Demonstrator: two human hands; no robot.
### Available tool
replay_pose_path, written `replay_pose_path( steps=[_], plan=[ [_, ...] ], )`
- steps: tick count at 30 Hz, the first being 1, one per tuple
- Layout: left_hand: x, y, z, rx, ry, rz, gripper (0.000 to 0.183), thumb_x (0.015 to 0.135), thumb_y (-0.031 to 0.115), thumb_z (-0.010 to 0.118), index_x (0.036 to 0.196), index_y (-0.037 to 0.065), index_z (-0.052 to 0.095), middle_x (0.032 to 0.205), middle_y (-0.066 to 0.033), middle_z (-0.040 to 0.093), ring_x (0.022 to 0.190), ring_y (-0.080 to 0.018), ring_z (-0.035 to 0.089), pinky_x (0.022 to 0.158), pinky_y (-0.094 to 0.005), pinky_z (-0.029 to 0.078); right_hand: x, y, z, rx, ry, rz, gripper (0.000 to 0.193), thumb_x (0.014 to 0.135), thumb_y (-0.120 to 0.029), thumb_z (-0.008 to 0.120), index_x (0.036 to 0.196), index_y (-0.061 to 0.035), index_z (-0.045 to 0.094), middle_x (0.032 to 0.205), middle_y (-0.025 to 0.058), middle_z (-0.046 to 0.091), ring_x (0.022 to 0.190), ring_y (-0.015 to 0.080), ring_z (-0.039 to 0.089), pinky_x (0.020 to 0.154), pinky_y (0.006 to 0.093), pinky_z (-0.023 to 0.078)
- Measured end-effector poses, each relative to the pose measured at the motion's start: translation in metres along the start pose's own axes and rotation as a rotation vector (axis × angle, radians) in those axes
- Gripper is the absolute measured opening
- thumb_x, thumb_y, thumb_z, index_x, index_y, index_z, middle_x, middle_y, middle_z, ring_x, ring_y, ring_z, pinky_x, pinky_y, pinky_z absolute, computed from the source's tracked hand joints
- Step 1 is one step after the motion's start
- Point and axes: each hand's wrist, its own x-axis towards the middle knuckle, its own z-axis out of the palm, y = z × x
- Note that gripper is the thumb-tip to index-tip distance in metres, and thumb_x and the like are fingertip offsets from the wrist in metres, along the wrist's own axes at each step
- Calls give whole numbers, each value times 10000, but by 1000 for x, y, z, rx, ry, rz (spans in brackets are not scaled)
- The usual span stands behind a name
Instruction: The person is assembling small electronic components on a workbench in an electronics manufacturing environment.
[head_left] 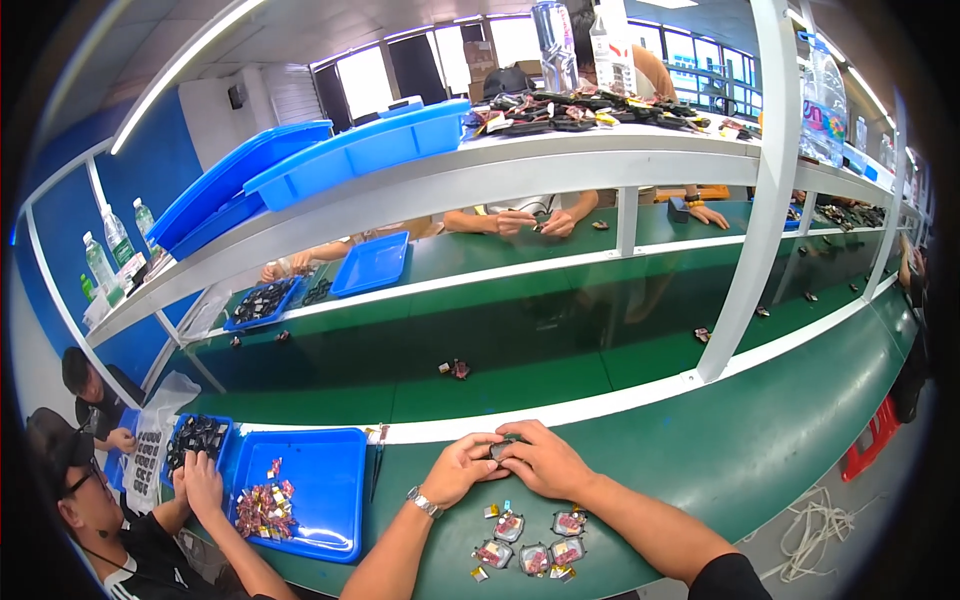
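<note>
Both hands meet over the green worktop [440, 545], just in front of the white rail. My left hand [465, 468], a metal watch on its wrist, and my right hand [548, 460] are closed around a small dark casing [499, 450]. Fingers cover most of it. Below them lie several small dark-rimmed casings [534, 559] with reddish circuit boards inside. Small yellow-and-silver pieces [480, 574] sit loose beside them.
To my left, a blue tray [335, 485] holds reddish circuit parts. Past it, a person's hands [197, 484] touch a tray of black parts [197, 437]. The white rail [600, 408] borders a green belt [540, 370] carrying scattered parts. A white post [745, 250] supports a loaded shelf.
</note>
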Motion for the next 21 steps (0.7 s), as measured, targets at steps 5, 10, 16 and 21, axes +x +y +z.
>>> replay_pose_path(
  steps=[5, 10, 16, 21],
  plan=[
    [-2, 1, 6, -6, 85, -11, 335, 905, -42, 538, 1228, 1, 458, 1224, -161, 547, 1106, -256, 592, 947, -394, 538, -3, 1, -2, 105, -48, 26, 113, 866, -147, 628, 936, -64, 660, 1235, 99, 536, 1158, 290, 485, 957, 384, 429],
    [-1, -4, 3, -35, 110, 40, 244, 909, -39, 534, 1147, -8, 492, 1115, -125, 566, 1069, -261, 607, 939, -436, 544, -5, 6, 3, 212, 1, 104, 121, 877, -158, 622, 942, -63, 660, 1233, 97, 547, 1176, 281, 482, 967, 383, 425],
    [0, -8, 2, 51, 139, 61, 123, 918, -22, 539, 1041, -32, 541, 1068, -122, 563, 1039, -253, 613, 918, -439, 560, -5, 12, 8, 349, 14, 160, 133, 868, -137, 633, 969, -60, 671, 1239, 94, 556, 1178, 263, 510, 971, 363, 434],
    [0, -10, 1, 86, 137, 82, 95, 927, -8, 534, 1018, -35, 539, 1054, -117, 560, 1025, -241, 613, 909, -429, 567, -4, 11, 7, 413, -31, 208, 142, 885, -170, 616, 965, -61, 658, 1238, 98, 550, 1175, 263, 506, 972, 367, 427]
  ],
)
